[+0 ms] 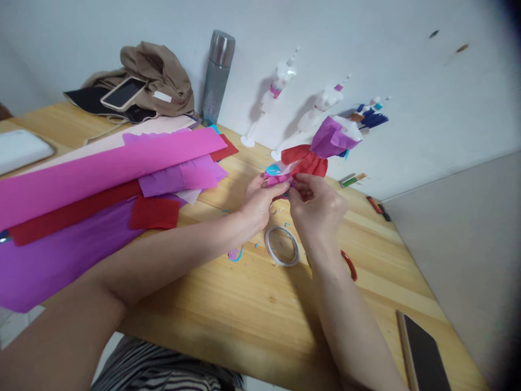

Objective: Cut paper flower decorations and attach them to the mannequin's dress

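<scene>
Near the middle of the table, my left hand (259,202) is closed around a small piece of bright pink paper (277,180) with a round cyan patch (273,170) at its top. My right hand (319,203) pinches the right edge of the same pink paper, its fingertips almost touching my left thumb. Just behind my fingers is a figure dressed in red crinkled paper (307,158) and purple paper (331,138). Whether it joins the held piece, I cannot tell. Below my hands lies a roll of tape (282,245) among cyan and purple paper scraps (235,254).
Folded pink paper sheets (122,165) and purple sheets (77,260) cover the left side. Along the wall stand a grey flask (217,79) and white bottle figures (280,81). A brown cloth bag (163,76) bears a phone (123,92). A dark notebook (423,353) lies front right, near a red handle (349,265).
</scene>
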Available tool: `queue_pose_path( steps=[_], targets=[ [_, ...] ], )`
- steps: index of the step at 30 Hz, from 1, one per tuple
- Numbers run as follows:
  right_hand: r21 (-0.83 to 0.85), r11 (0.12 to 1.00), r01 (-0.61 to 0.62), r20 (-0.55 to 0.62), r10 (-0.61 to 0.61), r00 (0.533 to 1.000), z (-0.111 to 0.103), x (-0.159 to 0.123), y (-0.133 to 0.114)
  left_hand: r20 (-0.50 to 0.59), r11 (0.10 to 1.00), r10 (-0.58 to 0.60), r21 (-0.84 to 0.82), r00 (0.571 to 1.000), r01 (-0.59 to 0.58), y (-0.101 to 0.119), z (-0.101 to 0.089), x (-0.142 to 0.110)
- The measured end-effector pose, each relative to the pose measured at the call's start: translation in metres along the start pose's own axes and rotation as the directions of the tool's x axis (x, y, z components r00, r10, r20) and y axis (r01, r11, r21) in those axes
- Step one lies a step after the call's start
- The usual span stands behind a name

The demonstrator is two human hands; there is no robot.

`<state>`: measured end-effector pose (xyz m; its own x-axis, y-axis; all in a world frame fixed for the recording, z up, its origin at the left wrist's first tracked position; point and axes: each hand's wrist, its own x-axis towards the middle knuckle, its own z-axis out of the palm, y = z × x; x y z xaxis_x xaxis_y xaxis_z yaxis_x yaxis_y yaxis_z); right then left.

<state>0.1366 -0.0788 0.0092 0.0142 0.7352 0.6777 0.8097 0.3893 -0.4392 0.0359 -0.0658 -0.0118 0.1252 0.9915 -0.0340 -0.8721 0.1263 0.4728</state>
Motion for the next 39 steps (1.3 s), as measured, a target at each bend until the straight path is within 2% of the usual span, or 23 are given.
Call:
queue_pose_path(
  steps=[7, 16, 26, 39],
  targets=[
    [0.02, 1.0, -0.017, 0.067, 0.016, 0.998, -0.009, 0.0, -0.003, -0.09, 0.999, -0.012, 0.036, 0.996, 0.015, -0.004, -0.003, 0.008],
    [-0.038, 0.997, -0.065, 0.068, 0.068, 0.995, -0.01, 0.0, 0.0, -0.055, 1.0, -0.014, -0.003, 0.998, 0.013, -0.002, 0.0, 0.005],
    [0.085, 0.973, -0.214, 0.098, 0.206, 0.974, -0.007, 0.001, 0.002, -0.08, 1.0, -0.018, -0.027, 0.997, 0.015, -0.003, 0.002, 0.004],
    [-0.007, 0.982, -0.188, 0.021, 0.189, 0.982, 0.001, 0.004, -0.001, -0.122, 1.0, -0.016, -0.01, 0.992, 0.015, -0.004, 0.002, 0.003]
  ],
)
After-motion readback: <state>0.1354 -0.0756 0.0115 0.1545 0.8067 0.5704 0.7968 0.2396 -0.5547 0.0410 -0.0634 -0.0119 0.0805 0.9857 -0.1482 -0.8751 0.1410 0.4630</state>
